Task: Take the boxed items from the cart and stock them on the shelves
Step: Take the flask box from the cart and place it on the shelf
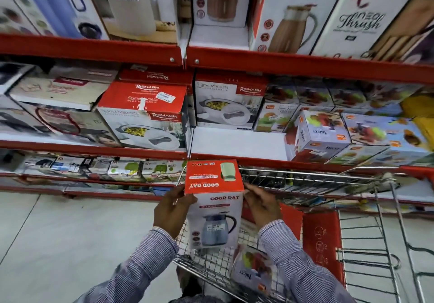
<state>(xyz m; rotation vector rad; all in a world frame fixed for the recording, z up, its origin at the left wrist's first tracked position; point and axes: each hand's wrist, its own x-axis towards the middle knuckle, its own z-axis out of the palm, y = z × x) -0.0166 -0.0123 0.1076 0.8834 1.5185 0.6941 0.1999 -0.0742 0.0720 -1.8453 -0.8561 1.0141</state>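
A tall red-and-white "Good Day" jug box is held upright above the wire cart. My left hand grips its left side and my right hand grips its right side near the top. A small "Juicer" box lies in the cart below the held box, partly behind my right sleeve. The red shelves rise in front, with a bare white gap on the middle shelf just above the held box.
Rishabh casserole boxes stand left of the gap and juicer boxes to its right. Tall jug boxes fill the top shelf. Small boxes line the low shelf. Pale tiled floor lies at left.
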